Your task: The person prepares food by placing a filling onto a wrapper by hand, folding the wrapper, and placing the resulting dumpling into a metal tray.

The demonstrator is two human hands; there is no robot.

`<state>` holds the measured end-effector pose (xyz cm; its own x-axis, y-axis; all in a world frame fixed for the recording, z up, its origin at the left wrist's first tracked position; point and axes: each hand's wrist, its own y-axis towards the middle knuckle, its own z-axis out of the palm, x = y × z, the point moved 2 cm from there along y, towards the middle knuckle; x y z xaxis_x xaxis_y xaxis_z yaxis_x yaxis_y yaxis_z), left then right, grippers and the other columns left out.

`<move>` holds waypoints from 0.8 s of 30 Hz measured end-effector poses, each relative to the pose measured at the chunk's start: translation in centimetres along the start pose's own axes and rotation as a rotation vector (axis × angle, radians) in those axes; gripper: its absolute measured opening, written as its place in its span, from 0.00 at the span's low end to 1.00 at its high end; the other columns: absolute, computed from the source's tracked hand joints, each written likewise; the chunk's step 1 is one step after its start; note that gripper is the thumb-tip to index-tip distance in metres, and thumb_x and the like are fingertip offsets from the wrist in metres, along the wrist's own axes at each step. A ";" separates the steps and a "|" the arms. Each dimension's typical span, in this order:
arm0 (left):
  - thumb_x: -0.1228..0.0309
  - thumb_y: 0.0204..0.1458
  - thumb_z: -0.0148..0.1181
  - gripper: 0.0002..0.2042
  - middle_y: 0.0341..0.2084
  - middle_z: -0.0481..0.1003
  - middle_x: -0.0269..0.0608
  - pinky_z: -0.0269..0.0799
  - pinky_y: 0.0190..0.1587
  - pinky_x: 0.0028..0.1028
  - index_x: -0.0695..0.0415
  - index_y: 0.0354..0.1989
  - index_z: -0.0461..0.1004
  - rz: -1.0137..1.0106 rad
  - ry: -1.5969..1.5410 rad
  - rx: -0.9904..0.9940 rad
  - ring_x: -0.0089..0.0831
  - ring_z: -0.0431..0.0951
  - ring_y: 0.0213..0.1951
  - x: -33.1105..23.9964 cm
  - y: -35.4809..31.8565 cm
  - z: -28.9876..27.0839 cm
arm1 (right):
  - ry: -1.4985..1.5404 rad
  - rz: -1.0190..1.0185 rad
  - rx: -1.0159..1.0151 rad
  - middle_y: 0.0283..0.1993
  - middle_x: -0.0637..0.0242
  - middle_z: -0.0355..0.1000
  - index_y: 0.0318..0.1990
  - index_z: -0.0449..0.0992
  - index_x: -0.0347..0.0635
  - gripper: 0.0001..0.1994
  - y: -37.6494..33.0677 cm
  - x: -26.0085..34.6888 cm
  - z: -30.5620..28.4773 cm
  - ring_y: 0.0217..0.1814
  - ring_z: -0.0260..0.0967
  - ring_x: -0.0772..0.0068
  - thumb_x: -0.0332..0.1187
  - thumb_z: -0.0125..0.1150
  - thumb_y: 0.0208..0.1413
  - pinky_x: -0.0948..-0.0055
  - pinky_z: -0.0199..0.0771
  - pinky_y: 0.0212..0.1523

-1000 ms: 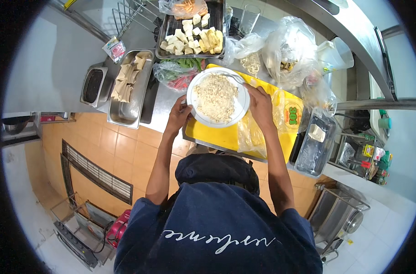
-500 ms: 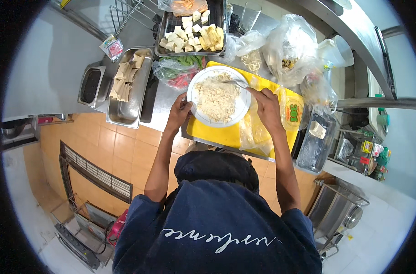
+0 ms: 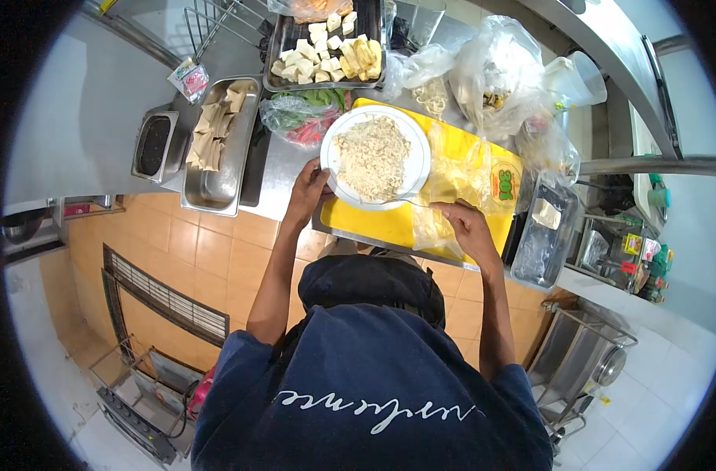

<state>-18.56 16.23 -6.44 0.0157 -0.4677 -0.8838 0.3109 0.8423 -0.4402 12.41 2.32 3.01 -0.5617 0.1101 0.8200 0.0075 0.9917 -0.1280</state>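
A white plate (image 3: 421,159) carries a mound of pale, crumbly mashed food (image 3: 372,157). My left hand (image 3: 308,191) grips the plate's left rim, thumb toward the top. My right hand (image 3: 468,229) is closed on the handle of a metal fork (image 3: 414,202), at the plate's lower right. The fork's head rests at the near edge of the food and is hard to make out. Under the plate lies a yellow cutting board (image 3: 362,225), with a clear plastic bag (image 3: 444,188) spread over its right part.
A black tray (image 3: 283,82) of pale cubes stands behind the plate. Bagged greens and red vegetables (image 3: 303,118) lie to its left, near a steel pan (image 3: 238,169) of folded brown pieces. Filled plastic bags (image 3: 495,78) stand at back right; a clear tray (image 3: 540,243) sits right.
My right hand and the fork have come toward me, from the plate's upper right to its lower right edge. The food looks more evenly spread. My left hand keeps its hold.
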 end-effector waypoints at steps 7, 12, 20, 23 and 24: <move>0.68 0.65 0.50 0.18 0.41 0.73 0.38 0.80 0.40 0.26 0.56 0.61 0.64 0.057 -0.007 -0.003 0.26 0.79 0.39 1.2 0.5 -0.4 | 0.013 -0.033 -0.157 0.28 0.63 0.63 0.51 0.79 0.44 0.15 1.4 -0.7 1.0 0.29 0.59 0.71 0.21 0.53 0.60 0.75 0.61 0.33; 0.67 0.64 0.53 0.15 0.40 0.77 0.38 0.77 0.37 0.25 0.54 0.58 0.67 0.050 -0.038 -0.031 0.24 0.80 0.36 1.5 0.9 -0.4 | 0.085 0.024 -0.157 0.29 0.68 0.61 0.52 0.79 0.43 0.14 2.3 -0.3 -0.4 0.29 0.55 0.75 0.23 0.52 0.63 0.76 0.59 0.32; 0.69 0.65 0.48 0.15 0.45 0.74 0.40 0.79 0.37 0.27 0.52 0.59 0.62 0.088 -0.073 -0.002 0.27 0.80 0.41 2.3 1.5 -0.2 | -0.059 -0.045 -0.473 0.39 0.54 0.73 0.57 0.74 0.41 0.18 6.4 -1.4 3.2 0.39 0.71 0.61 0.20 0.50 0.61 0.68 0.70 0.43; 0.70 0.66 0.46 0.16 0.47 0.74 0.43 0.80 0.37 0.30 0.49 0.61 0.58 0.021 -0.120 0.004 0.30 0.80 0.43 1.7 1.0 0.4 | -0.103 0.004 -0.496 0.39 0.50 0.71 0.58 0.73 0.42 0.20 7.1 -1.0 3.9 0.39 0.70 0.52 0.18 0.49 0.59 0.65 0.71 0.44; 0.71 0.66 0.45 0.16 0.48 0.74 0.44 0.81 0.38 0.31 0.48 0.61 0.57 -0.028 -0.158 -0.004 0.32 0.81 0.44 1.5 0.9 0.6 | -0.088 0.022 -0.447 0.39 0.50 0.71 0.58 0.73 0.42 0.20 7.2 -0.9 4.0 0.39 0.70 0.52 0.18 0.49 0.59 0.65 0.71 0.43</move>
<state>-17.67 16.06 -8.06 0.1567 -0.5271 -0.8352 0.3092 0.8294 -0.4654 9.63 9.09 -0.90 -0.6254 0.1449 0.7668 0.3659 0.9223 0.1241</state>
